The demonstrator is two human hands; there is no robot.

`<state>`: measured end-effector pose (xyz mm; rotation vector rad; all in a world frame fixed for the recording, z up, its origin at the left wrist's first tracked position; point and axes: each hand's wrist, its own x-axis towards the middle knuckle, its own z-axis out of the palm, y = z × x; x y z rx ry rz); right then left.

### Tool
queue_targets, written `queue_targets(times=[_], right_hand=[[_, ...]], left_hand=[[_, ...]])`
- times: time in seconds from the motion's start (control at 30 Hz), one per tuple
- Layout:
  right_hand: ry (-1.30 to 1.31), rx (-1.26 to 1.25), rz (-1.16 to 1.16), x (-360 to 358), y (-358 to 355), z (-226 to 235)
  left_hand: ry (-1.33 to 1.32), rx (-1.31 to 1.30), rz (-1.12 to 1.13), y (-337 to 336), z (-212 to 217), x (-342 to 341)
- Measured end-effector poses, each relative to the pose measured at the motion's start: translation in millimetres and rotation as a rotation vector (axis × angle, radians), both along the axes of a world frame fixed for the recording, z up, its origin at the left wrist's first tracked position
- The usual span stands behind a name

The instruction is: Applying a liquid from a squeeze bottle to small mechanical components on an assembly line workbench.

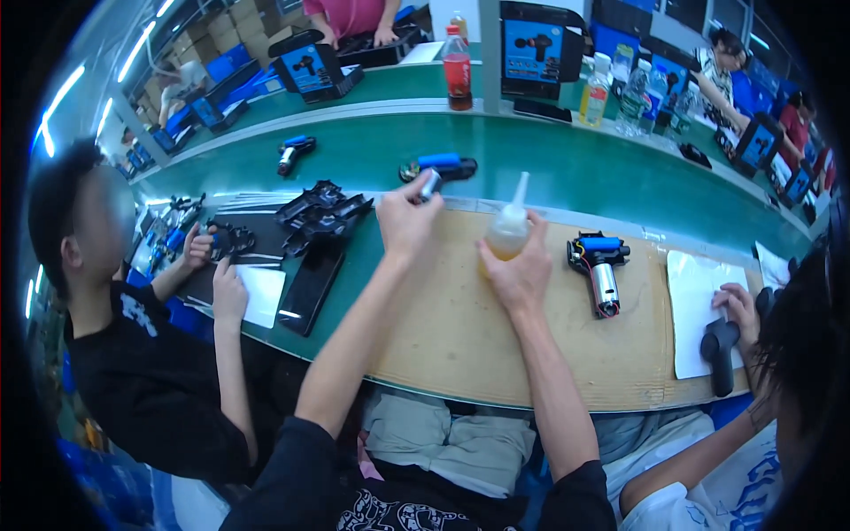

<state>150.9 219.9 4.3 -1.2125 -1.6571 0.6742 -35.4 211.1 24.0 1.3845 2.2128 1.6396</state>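
My left hand [409, 219] is closed around the silver motor end of a massage gun assembly [440, 162], whose blue cylinder lies at the far edge of the cardboard. In my right hand [518, 270] is a squeeze bottle [509, 228], upright with its pointed nozzle up and yellowish liquid inside. To the right of that hand, a second massage gun assembly [605, 279] rests on the cardboard sheet [460, 327], showing a blue cylinder, a silver motor and thin wires. Another such assembly [295, 153] lies farther off on the green bench.
At left, a co-worker holds a black part [232, 239] near black shells [323, 217] and a dark flat device [312, 290]. At right, another person's hand is beside a black massage gun [722, 354] on white paper [691, 310]. Drink bottles [457, 75] and display boxes [537, 53] line the far ledge.
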Motion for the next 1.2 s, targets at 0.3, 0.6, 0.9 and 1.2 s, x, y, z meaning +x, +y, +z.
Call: queue_targets(times=[0.3, 0.6, 0.9, 1.2], right_hand=[[-0.036, 0.003, 0.030, 19, -9, 4], [-0.006, -0.043, 0.061, 59, -65, -17], [-0.209, 0.148, -0.047, 60, -173, -17], [-0.385, 0.263, 0.172, 25, -172, -19]], left_hand=[[0.128, 0.020, -0.078, -170, -29, 74], [0.232, 0.053, -0.185, -218, -39, 107], [0.083, 0.135, -0.138, -204, -30, 36], [0.126, 0.091, -0.467, -174, -34, 4]])
